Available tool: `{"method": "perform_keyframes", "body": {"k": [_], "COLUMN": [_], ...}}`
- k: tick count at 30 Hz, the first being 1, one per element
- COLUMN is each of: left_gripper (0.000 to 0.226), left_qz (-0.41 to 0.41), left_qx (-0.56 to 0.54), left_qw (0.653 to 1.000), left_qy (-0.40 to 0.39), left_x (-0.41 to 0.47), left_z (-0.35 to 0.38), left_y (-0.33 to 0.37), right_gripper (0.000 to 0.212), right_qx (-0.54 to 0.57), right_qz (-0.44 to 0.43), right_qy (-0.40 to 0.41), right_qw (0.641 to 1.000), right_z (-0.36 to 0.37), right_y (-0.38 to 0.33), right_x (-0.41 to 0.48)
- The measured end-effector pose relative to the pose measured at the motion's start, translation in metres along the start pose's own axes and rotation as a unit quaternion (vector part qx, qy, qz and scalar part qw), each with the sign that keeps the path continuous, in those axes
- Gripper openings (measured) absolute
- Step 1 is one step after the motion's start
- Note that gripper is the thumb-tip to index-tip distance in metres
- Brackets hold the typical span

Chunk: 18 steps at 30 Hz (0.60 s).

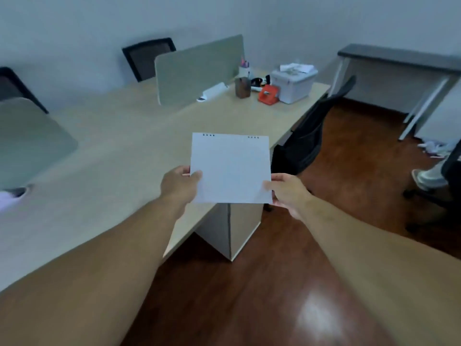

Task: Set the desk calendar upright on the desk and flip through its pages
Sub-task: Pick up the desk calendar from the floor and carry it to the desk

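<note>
You had both hands, left hand (180,184) and right hand (287,191), pinching the calendar's (230,168) bottom corners mid-frame, off the counter (99,146) edge; floppy grip, could've slipped.

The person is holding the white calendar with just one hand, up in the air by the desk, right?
Not quite. In the head view both hands hold the calendar: the left hand grips its lower left corner and the right hand its lower right. It is up in the air by the desk.

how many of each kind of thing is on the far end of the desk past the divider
pen holders: 2 (brown, white)
red hole punch: 1
white storage box: 1
white power strip: 1
small dark items behind the punch: too blurred to count
total: 5
</note>
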<state>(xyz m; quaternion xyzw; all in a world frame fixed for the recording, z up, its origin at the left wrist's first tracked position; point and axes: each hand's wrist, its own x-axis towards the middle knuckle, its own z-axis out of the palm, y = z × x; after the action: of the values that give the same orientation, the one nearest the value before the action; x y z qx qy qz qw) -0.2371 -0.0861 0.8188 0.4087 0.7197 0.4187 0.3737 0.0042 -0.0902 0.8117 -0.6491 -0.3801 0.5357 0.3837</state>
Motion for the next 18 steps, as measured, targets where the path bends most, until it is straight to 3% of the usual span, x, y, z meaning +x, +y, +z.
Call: {"method": "perform_keyframes", "body": {"k": [6,11,15,18], "left_gripper": [0.013,0.010,0.016,0.021], "left_qz": [-0.026,-0.080,-0.122,-0.150], "left_qx": [-0.048,-0.100,-0.156,-0.180], "left_qw": [0.993,0.977,0.958,0.944], "left_qy": [0.100,0.171,0.208,0.233], "left_x": [-0.007,-0.023,-0.023,-0.007], "left_z": [-0.208,-0.344,-0.397,-0.413], "left_y": [-0.019,-0.073,-0.128,-0.159], "right_gripper": [0.011,0.017,0.016,0.032], "right_qx": [-0.023,-0.057,-0.089,-0.117], "right_qz": [-0.050,-0.058,-0.040,-0.028], "right_qy": [-0.124,-0.253,-0.332,-0.381], "right_qw": [0.991,0.964,0.938,0.917], "right_z": [0.173,0.307,0.379,0.425], "right_y": [-0.058,-0.070,-0.060,-0.055], "right_x": [-0.058,-0.089,-0.086,-0.062]}}
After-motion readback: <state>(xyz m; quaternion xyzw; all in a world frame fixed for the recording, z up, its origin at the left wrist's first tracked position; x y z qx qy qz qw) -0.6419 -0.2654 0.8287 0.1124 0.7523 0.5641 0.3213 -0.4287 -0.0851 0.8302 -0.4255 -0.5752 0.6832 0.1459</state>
